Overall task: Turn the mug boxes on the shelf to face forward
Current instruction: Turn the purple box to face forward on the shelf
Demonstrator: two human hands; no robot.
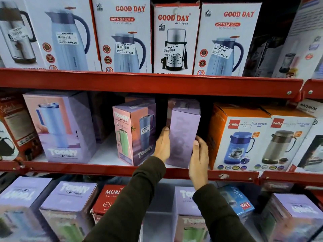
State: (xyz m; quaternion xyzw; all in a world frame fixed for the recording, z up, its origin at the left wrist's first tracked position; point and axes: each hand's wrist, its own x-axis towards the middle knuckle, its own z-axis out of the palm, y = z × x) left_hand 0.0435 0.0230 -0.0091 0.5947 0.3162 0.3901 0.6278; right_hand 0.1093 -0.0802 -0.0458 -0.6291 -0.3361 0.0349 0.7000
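A lilac mug box (183, 130) stands upright on the middle red shelf (104, 169), showing a plain side with faint print. My left hand (162, 144) presses its left face and my right hand (198, 158) grips its lower right edge. To its left a second Toony mug box (134, 131) stands angled, one corner pointing outward, a price sticker on it. Further left a larger Toony box (61, 126) shows its mug picture, turned slightly.
Orange Cello jug boxes (244, 137) stand close to the right of the held box. Good Day flask boxes (176, 39) fill the upper shelf. Several Toony boxes (70, 206) and a red box (108, 198) sit on the lower shelf beneath my sleeves.
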